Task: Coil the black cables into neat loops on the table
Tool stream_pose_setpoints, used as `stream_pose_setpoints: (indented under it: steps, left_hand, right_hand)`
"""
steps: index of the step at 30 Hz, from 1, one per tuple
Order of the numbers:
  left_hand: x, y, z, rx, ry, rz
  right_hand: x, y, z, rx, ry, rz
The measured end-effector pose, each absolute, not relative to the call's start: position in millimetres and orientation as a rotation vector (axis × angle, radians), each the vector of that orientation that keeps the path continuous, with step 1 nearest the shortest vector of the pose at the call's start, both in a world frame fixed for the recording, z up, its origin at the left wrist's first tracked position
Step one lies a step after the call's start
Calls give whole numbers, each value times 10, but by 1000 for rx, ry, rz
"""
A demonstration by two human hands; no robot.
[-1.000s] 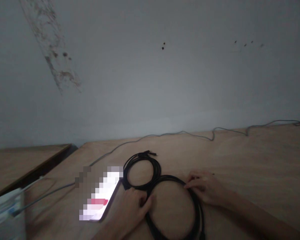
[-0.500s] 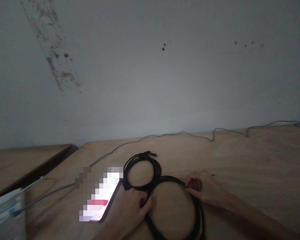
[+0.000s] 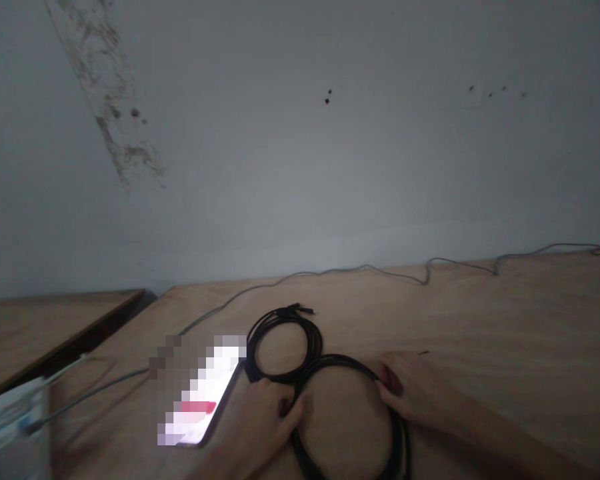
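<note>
Surface: plywood worktop (image 3: 485, 313), pale wood grain
Centre front: two black cable coils (image 3: 283, 315), touching each other
Beside them, left: phone (image 3: 203, 393), screen lit, pixelated
Back edge: thin grey cable (image 3: 365, 269), running along it
Left corner: white packet (image 3: 10, 417)

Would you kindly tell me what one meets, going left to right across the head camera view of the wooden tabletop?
white printed packet → smartphone → left hand → coiled black cable → right hand
</note>
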State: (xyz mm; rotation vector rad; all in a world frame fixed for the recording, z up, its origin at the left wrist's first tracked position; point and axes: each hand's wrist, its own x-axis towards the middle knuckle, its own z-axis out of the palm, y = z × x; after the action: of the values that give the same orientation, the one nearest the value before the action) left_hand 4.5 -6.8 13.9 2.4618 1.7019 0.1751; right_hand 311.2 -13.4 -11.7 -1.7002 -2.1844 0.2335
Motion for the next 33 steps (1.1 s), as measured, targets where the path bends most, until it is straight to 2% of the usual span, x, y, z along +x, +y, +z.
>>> stream_pose_setpoints:
  steps: [16, 26, 33]
  left_hand:
    - [37, -59, 127, 2456, 1711, 204]
    - [23, -52, 89, 2470, 1693, 227]
    - [46, -55, 119, 2451, 1686, 248]
  right_hand:
    - [3224, -92, -52, -1606, -2116, 592]
    - [3168, -97, -28, -1467, -2245, 368]
    - [3268, 55, -282, -1224, -2528, 83]
